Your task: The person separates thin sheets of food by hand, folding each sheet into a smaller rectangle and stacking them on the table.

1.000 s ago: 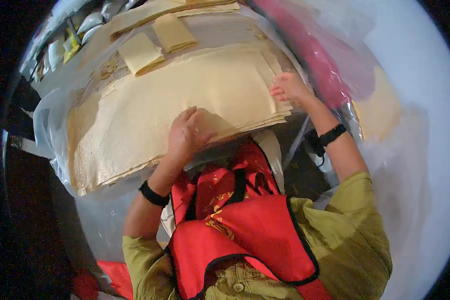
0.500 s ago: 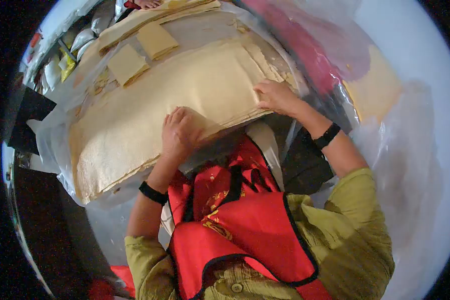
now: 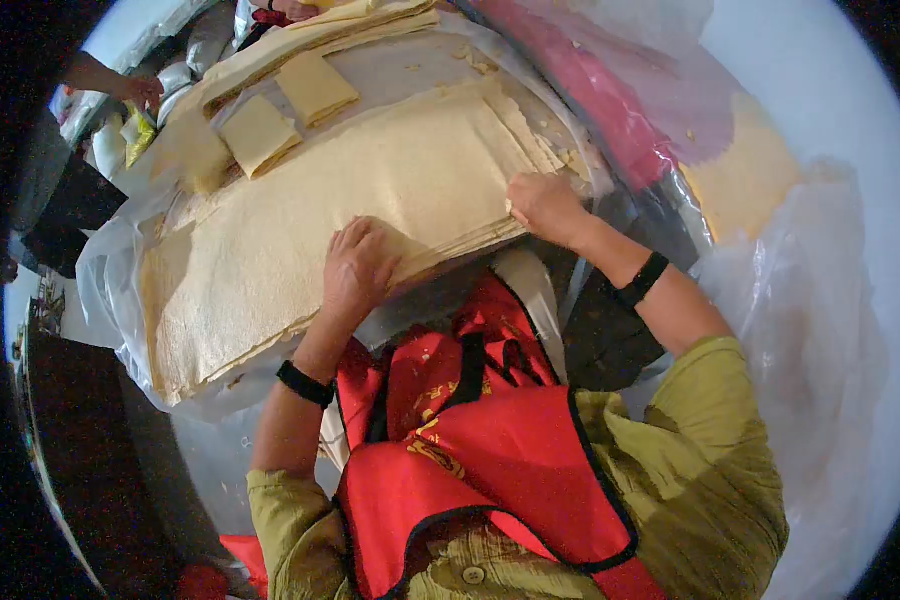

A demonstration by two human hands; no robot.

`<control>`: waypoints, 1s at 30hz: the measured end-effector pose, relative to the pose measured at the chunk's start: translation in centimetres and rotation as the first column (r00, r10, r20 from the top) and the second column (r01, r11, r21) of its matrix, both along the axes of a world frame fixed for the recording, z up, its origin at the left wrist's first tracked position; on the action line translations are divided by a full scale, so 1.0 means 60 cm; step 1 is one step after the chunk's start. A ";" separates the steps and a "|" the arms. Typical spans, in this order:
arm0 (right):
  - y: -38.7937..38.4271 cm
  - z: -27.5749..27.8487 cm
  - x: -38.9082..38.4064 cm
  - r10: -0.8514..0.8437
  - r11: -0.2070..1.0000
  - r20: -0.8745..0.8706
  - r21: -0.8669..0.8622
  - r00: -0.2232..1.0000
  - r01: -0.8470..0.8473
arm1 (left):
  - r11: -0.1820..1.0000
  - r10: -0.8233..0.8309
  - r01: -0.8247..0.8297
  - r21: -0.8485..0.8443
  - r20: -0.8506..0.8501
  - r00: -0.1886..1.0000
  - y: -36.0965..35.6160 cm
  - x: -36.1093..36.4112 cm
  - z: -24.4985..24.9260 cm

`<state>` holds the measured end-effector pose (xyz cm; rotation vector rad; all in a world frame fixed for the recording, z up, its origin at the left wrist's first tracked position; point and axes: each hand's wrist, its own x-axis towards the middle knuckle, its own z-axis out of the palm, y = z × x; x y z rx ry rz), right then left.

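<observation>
Steadying the sheets [image 3: 260,240], seemingly, my left hand [image 3: 357,268] lies unclenched mid-frame; my right hand [image 3: 550,208] pinches their edge.

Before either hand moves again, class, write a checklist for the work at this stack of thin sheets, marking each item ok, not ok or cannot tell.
1. Left hand resting on the stack of sheets: ok.
2. Right hand at the stack's near right corner: ok.
3. Right hand's grip on just one sheet: cannot tell; the fingers hide it.
4. Sheet edges lined up at the right end: not ok, they are staggered.
5. Left folded piece and right folded piece clear of both hands: ok.
6. Other person's hand at upper left, away from both hands: ok.
</observation>
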<state>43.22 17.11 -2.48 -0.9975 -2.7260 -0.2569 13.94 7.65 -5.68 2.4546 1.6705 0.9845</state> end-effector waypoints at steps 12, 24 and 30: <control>0.047 0.071 -0.040 0.081 0.979 -0.075 0.192 0.994 -0.065 | 1.000 0.007 -0.007 -0.008 0.037 0.999 0.003 -0.014 -0.011; 0.006 0.186 -0.213 0.344 0.804 -0.009 0.519 0.939 -0.290 | 0.944 0.313 -0.200 -0.261 0.527 0.791 0.107 0.078 0.100; -0.066 0.199 -0.201 0.589 0.750 -0.185 0.487 0.787 -0.447 | 0.991 0.081 -0.129 -0.023 0.881 0.466 0.094 -0.005 0.095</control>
